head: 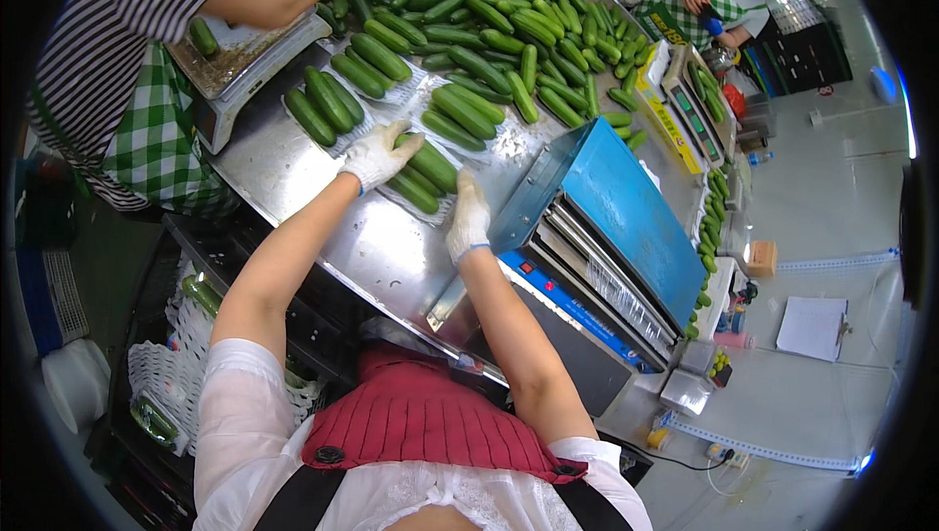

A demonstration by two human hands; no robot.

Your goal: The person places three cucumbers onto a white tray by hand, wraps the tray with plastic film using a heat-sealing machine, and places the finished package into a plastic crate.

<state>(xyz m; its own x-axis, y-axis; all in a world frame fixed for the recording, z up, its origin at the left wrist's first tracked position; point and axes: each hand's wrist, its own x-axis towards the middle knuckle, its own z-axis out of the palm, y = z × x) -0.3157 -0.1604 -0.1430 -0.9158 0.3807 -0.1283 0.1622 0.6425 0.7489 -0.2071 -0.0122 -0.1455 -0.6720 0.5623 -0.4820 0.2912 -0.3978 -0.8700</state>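
On the metal table, my left hand in a white knit glove rests at the upper left end of a group of cucumbers on a white foam tray. My right hand, gloved too, is at the group's right end, its fingertips by the nearest cucumber. The two hands lie at opposite ends of this group. More trayed cucumbers stand just beyond, and another trayed group is at the left. A large heap of loose cucumbers covers the table's far part.
A blue film-wrapping machine stands close to my right arm. At the left, a co-worker in a checked apron reaches over a weighing scale. Another scale is at the far right, near other co-workers. Black crates with packed cucumbers are below left.
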